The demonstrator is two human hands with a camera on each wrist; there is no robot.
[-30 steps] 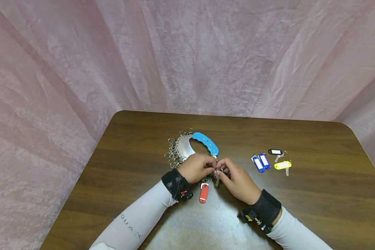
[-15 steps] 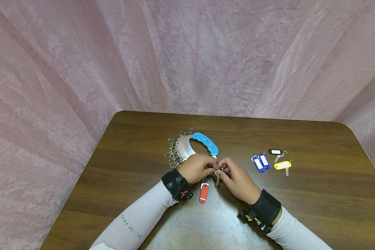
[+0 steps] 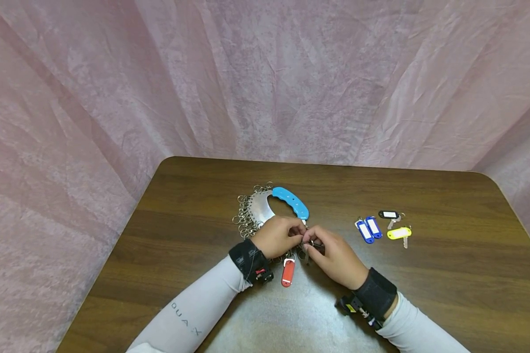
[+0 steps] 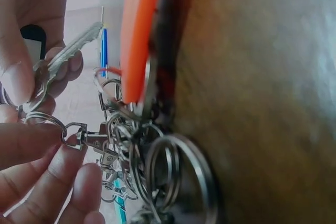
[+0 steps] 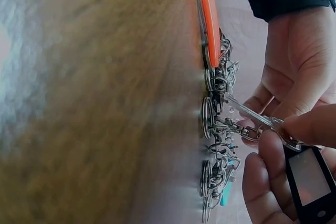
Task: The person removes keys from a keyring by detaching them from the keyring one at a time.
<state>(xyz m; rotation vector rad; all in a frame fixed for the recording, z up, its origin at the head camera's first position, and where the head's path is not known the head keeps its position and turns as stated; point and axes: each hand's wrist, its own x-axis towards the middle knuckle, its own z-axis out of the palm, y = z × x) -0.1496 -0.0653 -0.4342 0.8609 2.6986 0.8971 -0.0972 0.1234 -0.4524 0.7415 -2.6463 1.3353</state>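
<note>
A key holder, a curved metal plate (image 3: 259, 207) with a blue handle (image 3: 291, 202) and many rings and clips along its edge, lies on the table. My left hand (image 3: 276, 239) pinches a split ring (image 4: 46, 117) joined to one of its swivel clips (image 4: 94, 139). Close against those fingertips, my right hand (image 3: 339, 257) pinches a key (image 4: 73, 48) by its ring end. A black key tag (image 5: 311, 178) with a pale label hangs from that key's ring, against the right fingers. An orange-red key tag (image 3: 288, 272) is attached at the holder's near end.
To the right on the wooden table (image 3: 459, 274) lie two blue key tags (image 3: 369, 230), a black key tag (image 3: 388, 214) with a key and a yellow key tag (image 3: 399, 233) with a key. A pink curtain (image 3: 291, 83) hangs behind.
My right fingertips have shifted slightly left toward the left hand, and the key between them has turned and shows less. The left hand and key holder stay nearly still.
</note>
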